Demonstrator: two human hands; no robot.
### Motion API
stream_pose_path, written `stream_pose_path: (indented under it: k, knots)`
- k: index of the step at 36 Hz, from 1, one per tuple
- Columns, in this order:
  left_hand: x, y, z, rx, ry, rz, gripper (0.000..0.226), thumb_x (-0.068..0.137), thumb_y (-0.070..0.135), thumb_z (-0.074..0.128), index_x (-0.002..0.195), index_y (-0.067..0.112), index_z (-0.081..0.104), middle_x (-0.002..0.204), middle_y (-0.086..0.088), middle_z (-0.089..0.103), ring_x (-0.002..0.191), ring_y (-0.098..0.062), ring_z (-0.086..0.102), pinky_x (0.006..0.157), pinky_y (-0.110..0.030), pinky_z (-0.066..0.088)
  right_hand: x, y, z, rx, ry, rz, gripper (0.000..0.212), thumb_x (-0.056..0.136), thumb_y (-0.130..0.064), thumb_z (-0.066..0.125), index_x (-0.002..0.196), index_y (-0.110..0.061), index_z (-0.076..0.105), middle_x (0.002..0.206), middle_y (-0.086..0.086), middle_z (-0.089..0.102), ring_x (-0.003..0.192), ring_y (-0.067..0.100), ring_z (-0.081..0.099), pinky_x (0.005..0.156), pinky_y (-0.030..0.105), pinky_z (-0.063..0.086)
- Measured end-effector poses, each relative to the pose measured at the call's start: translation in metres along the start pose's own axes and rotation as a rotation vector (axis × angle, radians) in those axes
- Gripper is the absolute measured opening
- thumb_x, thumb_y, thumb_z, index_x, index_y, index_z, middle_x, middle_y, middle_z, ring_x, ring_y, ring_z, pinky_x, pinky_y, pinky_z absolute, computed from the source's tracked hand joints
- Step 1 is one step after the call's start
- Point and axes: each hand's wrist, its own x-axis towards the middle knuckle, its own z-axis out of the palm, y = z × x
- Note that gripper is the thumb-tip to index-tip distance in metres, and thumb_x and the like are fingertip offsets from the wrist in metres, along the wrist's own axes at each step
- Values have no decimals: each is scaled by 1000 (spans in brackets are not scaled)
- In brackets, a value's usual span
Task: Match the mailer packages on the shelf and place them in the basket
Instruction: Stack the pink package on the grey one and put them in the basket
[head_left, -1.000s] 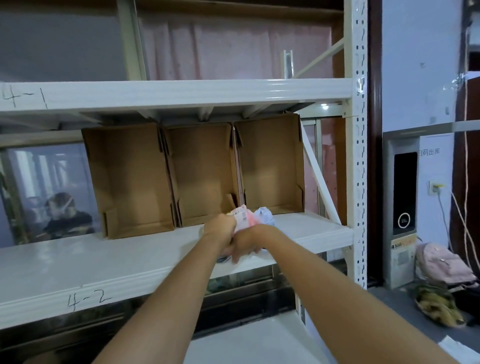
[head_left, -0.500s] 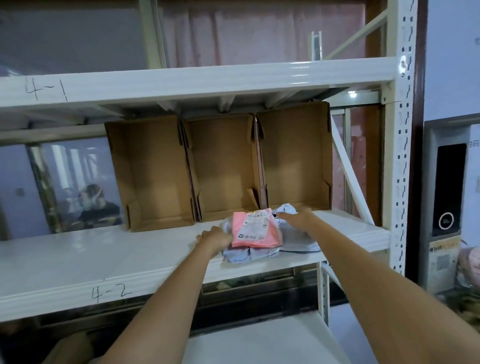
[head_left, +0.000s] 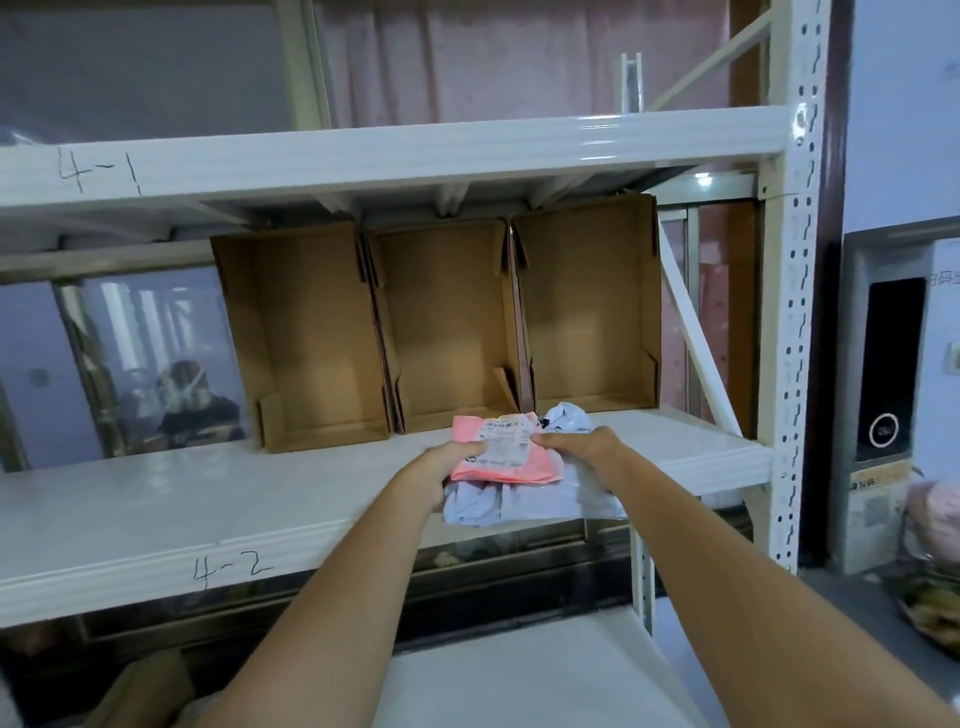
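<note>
On the middle shelf (head_left: 156, 499), marked 4-2, just in front of three open cardboard boxes (head_left: 447, 327) stood on end: pink mailer (head_left: 498, 457) with white printed label (head_left: 506, 441), lying on top of a small heap of pale blue-grey mailers (head_left: 519, 501), near the right end of the shelf and partly overhanging its near edge. Held at both short sides: left hand (head_left: 441, 467) with fingers curled round the left edge of the pink mailer; right hand (head_left: 582, 447) pinching its right edge, thumb and fingertips closed on the film. Label turned up toward the camera, presumably for reading and matching. No basket seen anywhere in view.

Handling, judged from appearance: thin plastic film, soft, light, creased and limp; contents flat and probably yielding. Likely slippery against the mailers beneath, so liable to drag a neighbour off the shelf edge if slid rather than lifted. Best taken by an edge or corner with a firm pinch, away from the label so as to leave the print readable; no real fragility expected, though sagging likely if held at one corner only.
</note>
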Motion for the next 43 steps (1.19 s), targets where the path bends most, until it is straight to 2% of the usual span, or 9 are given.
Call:
stream_pose_path:
  k: [8,11,14,19,23,27,31,36,43]
  knots:
    - [-11,-21,-8,26,119,246,34,79,-11,67,101,13,55,107,-11,65,93,-32,65,80,-47,56,-26,6,4,218,9,-48,48,74,-39,81,91,-10,46,83,4,54,80,18,54,67,30,44]
    - [-22,-26,-17,59,112,253,49,77,-9,70,118,13,54,107,-9,66,88,-30,67,77,-47,58,-32,8,4,206,-4,-67,81,65,-54,82,118,-3,48,97,10,62,84,22,60,66,32,48]
    - [-34,-31,-28,106,96,245,45,78,-7,70,115,14,56,99,-7,67,87,-28,67,73,-44,58,-39,9,11,83,-44,-19,111,60,-64,80,145,-13,27,134,15,48,115,31,53,90,43,48]
    - [-45,-40,-37,149,68,194,46,77,0,74,118,12,57,110,-14,68,94,-33,68,78,-50,58,-55,8,29,45,-34,-38,115,65,-56,81,148,-12,15,144,11,38,120,28,47,87,42,41]
    - [-52,-41,-39,139,74,137,46,80,6,73,122,6,52,113,-17,67,94,-34,69,80,-51,57,-63,8,41,144,-5,-34,109,73,-59,73,150,-13,11,151,12,29,136,32,33,104,49,33]
    - [-61,-39,-46,154,72,33,36,86,9,69,118,3,54,101,-17,70,78,-29,69,62,-38,59,-67,11,43,144,-82,-53,112,71,-70,67,152,-18,9,157,8,18,143,32,23,114,52,23]
    - [-66,-36,-54,223,68,-62,36,80,17,76,109,9,56,92,-13,70,68,-23,69,50,-29,57,-65,11,47,40,-115,-52,132,51,-73,78,151,-24,7,150,6,30,133,31,37,109,51,35]
    - [-64,-32,-57,303,92,-112,50,67,25,86,107,10,61,102,-15,70,90,-27,70,85,-37,57,-54,15,56,38,-37,-124,135,32,-48,95,140,-19,19,130,8,49,119,27,50,104,48,43]
    - [-59,-38,-60,80,92,-55,42,80,31,75,117,18,61,100,-12,74,89,-29,71,77,-40,59,-51,20,56,-11,-12,-160,127,41,-46,96,141,-16,23,130,6,53,120,29,53,104,49,43]
